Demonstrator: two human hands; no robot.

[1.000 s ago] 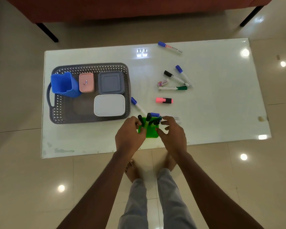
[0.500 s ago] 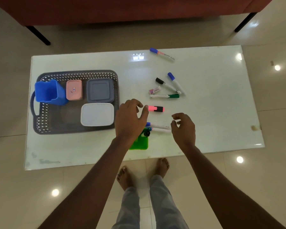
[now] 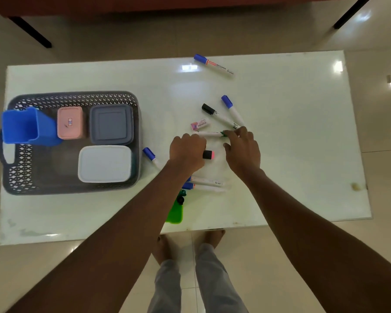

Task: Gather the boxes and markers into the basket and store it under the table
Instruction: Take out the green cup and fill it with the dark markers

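The grey basket point(image 3: 20, 177) stands at the table's left and holds a blue cup point(image 3: 27, 125), a pink box point(image 3: 70, 122), a grey box point(image 3: 111, 124) and a white box point(image 3: 104, 163). My left hand point(image 3: 186, 152) is curled over the pink highlighter point(image 3: 208, 155), whose black end sticks out to the right. My right hand point(image 3: 243, 151) reaches forward, fingertips on the green cap of a white marker point(image 3: 210, 133). A green holder point(image 3: 174, 212) lies tipped near the front edge, partly under my left forearm, with two blue-capped markers point(image 3: 204, 183) spilled beside it.
Loose on the white table point(image 3: 303, 143): a blue-capped marker point(image 3: 151, 155) beside the basket, a black-capped marker point(image 3: 217, 115) and a blue-capped marker point(image 3: 233, 110) behind my right hand, an eraser point(image 3: 199, 125), and another blue marker point(image 3: 213, 64) near the far edge.
Both hands left the green holder and moved forward to the pink highlighter and the green marker. The holder tipped over and its markers slid out onto the table.
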